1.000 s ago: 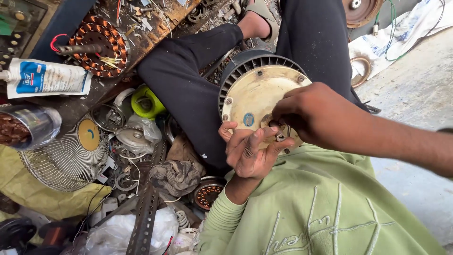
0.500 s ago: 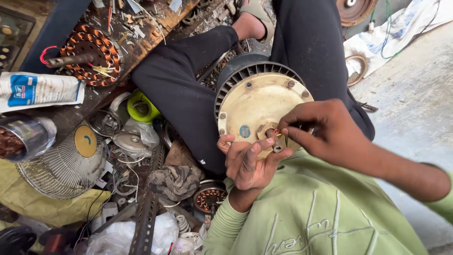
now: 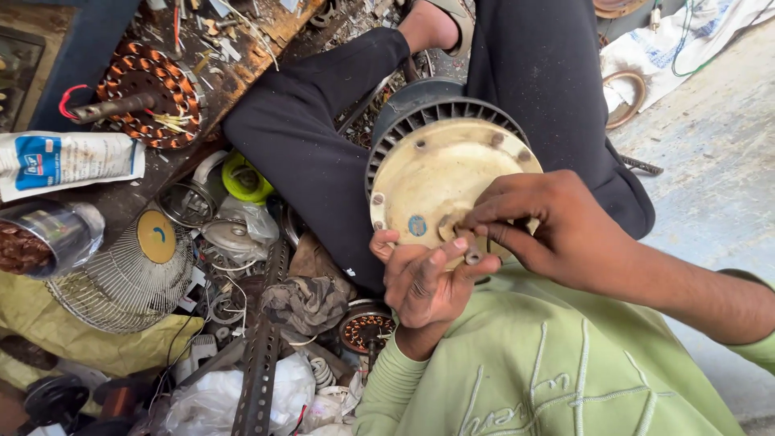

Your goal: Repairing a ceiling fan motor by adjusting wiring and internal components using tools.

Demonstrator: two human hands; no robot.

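Two hands together at round cream metal motor cover (image 3: 440, 182), your left hand (image 3: 424, 278) cupped under its near edge, your right hand (image 3: 549, 222) pinching its centre hub, small metal nut (image 3: 473, 257) at left fingertips.

the left hand (image 3: 424, 278) rises from a light green sleeve at the bottom of the view, palm turned up, fingers loosely curled, thumb out to the left. the right hand (image 3: 549, 226) reaches in from the right on a bare forearm, knuckles up, its thumb and fingertips (image 3: 472, 234) pinched together just above the left hand's fingertips. both wrists are bent inward toward each other.
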